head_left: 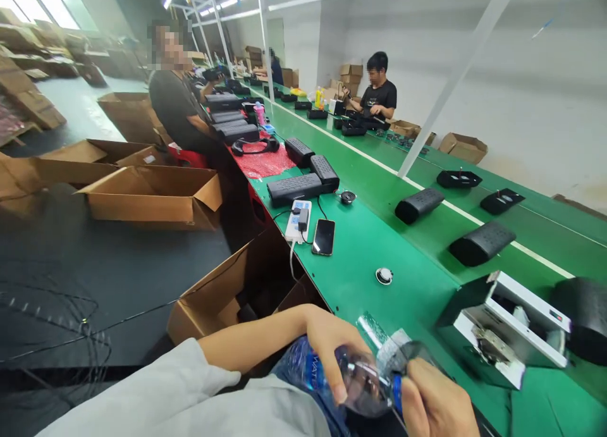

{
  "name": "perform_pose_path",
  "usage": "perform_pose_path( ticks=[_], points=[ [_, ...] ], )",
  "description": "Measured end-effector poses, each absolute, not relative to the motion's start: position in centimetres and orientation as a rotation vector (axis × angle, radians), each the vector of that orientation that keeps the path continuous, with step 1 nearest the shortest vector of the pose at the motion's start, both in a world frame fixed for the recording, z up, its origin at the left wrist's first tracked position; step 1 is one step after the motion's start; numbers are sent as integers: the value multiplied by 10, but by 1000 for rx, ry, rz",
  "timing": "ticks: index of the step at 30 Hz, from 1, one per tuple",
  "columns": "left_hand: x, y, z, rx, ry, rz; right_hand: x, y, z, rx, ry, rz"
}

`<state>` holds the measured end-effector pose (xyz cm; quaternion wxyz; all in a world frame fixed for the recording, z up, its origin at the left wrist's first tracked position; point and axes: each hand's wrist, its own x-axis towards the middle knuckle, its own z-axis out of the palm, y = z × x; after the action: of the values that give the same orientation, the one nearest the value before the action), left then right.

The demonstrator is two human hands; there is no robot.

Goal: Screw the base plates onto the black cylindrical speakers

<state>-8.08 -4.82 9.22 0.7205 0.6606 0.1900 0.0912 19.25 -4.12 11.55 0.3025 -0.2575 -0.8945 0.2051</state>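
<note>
Low at the front of the view, my left hand (329, 345) is wrapped round a clear plastic water bottle (363, 377) with a blue label, which lies tilted toward the right. My right hand (439, 399) has its fingers closed at the bottle's neck, on the blue cap (397, 391). Whether the cap is loose cannot be seen. Just beyond the hands, a clear, shiny item (372, 329) lies on the green table (351, 279), partly hidden by the bottle and the right hand.
A white-and-black machine (545, 326) stands at right. A phone (324, 237), power strip (298, 222), small round part (384, 276) and black speaker-like housings (294, 189) lie ahead. Open cartons (142, 206) stand left. Co-workers (175, 102) sit along the line.
</note>
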Motion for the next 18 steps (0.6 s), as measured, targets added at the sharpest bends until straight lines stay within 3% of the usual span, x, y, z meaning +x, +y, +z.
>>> perform_pose_path(
  ticks=[3,6,9,14,16,18],
  points=[
    [-78,-74,88,1726,977,482,188,-42,110,-964,-2315,514],
    [-77,-87,94,1863,1237,518,183,-37,106,-1123,-2270,560],
    [-79,-80,99,1773,1126,505,185,-34,114,-1041,-2272,559],
    [-79,-55,96,1342,402,267,192,-31,142,-582,-2323,409],
    [-75,-55,95,1421,480,267,190,-30,141,-586,-2313,365],
    [-72,-62,96,1656,839,360,186,-28,132,-720,-2302,354]
  ],
)
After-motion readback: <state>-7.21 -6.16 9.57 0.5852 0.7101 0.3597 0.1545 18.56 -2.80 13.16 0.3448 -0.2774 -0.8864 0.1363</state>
